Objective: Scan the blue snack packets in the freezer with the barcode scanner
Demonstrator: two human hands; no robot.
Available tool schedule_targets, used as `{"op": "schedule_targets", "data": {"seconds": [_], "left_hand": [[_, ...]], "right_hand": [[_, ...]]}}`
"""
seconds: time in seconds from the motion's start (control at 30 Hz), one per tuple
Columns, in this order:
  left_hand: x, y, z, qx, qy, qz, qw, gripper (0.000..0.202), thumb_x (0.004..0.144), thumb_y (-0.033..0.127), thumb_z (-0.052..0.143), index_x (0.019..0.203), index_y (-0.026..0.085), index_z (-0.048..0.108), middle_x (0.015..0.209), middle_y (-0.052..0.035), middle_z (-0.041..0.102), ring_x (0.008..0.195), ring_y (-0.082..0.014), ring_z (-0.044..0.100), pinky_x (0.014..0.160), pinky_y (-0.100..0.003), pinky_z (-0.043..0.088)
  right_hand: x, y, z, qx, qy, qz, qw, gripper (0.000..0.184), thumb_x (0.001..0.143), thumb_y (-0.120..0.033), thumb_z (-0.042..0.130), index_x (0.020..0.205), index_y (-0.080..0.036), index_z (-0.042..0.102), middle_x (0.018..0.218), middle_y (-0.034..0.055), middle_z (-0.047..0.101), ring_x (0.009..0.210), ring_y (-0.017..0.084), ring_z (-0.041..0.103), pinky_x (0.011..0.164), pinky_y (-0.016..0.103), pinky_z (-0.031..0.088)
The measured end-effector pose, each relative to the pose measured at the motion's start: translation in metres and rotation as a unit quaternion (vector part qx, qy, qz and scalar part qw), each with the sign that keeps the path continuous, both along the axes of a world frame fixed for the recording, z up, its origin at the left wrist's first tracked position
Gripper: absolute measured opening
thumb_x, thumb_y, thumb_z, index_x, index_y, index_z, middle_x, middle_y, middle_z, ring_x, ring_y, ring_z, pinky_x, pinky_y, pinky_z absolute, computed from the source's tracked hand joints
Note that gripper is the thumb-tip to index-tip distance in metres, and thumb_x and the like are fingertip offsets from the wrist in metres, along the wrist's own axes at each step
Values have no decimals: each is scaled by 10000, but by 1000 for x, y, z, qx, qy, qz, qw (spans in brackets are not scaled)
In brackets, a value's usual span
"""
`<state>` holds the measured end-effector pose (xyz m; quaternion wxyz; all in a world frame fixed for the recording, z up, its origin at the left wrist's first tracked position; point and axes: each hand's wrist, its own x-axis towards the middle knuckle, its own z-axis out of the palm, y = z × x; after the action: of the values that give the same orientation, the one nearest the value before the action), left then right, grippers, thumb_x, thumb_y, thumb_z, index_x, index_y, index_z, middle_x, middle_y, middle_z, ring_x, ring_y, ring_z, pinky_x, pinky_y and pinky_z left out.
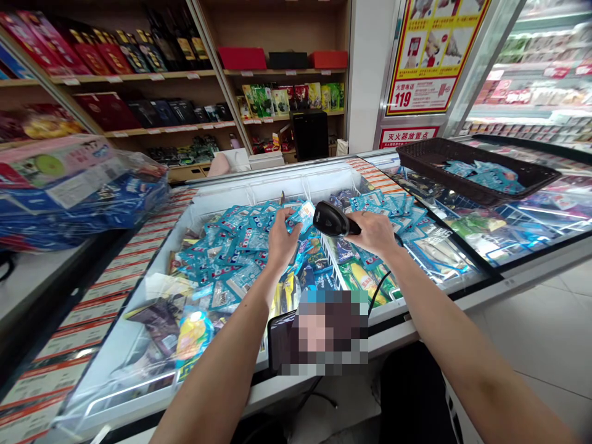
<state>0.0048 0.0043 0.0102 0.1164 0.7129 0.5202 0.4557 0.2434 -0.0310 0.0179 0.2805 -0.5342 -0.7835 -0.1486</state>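
Observation:
A chest freezer with a glass top stands in front of me, and many small blue packets [253, 239] lie heaped over its left part. Between the thumb and fingers of my left hand [283, 237] is one blue-and-white packet [304, 213]. My right hand [374, 232] is wrapped round the handle of a black barcode scanner [330, 219]. The scanner's head points left, close to the packet. From the handle a black cable [380, 290] runs down towards the freezer's front edge. More blue packets [391, 205] lie to the right, beyond the scanner.
A brown basket [428, 165] with blue packets rests on the freezer at the right. Plastic-wrapped boxes [69, 185] stand at the left. A phone-like device [280, 342], partly covered by a blurred patch, sits at the front edge. Shelves [157, 77] of goods line the back.

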Motion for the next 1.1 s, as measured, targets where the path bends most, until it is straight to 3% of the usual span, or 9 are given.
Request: {"op": "schedule_targets", "data": {"seconds": [0.47, 0.77, 0.93, 1.1], "left_hand": [[0, -1, 0, 2, 8, 3, 1000, 289, 799, 278, 524, 1076, 215, 471, 1050, -48, 578, 864, -178, 544, 795, -327, 429], [-1, -1, -1, 15, -1, 27, 1000, 356, 795, 301, 546, 1125, 208, 448, 1017, -60, 564, 841, -178, 555, 797, -337, 443], [0, -5, 1, 66, 69, 49, 994, 383, 828, 279, 502, 1195, 192, 434, 1095, -108, 538, 1030, -248, 521, 873, -372, 418], [-3, -13, 7, 119, 179, 119, 969, 410, 838, 248, 468, 1243, 183, 459, 1251, -160, 457, 1173, -322, 406, 952, -467, 331]], "right_hand": [[1, 0, -2, 35, -2, 31, 999, 335, 776, -422, 556, 1039, -226, 626, 884, 20, 685, 805, 183, 620, 630, 260, 367], [2, 0, 0, 14, 21, -3, 1000, 375, 768, -410, 575, 1085, -215, 621, 926, 49, 683, 837, 194, 605, 666, 262, 379], [7, 1, 3, 28, 51, -58, 997, 369, 757, -429, 590, 1044, -202, 634, 900, 57, 683, 826, 209, 606, 663, 272, 385], [13, 0, 2, 34, 69, -116, 990, 365, 734, -411, 597, 1035, -208, 636, 823, 49, 678, 775, 216, 614, 623, 279, 386]]}}
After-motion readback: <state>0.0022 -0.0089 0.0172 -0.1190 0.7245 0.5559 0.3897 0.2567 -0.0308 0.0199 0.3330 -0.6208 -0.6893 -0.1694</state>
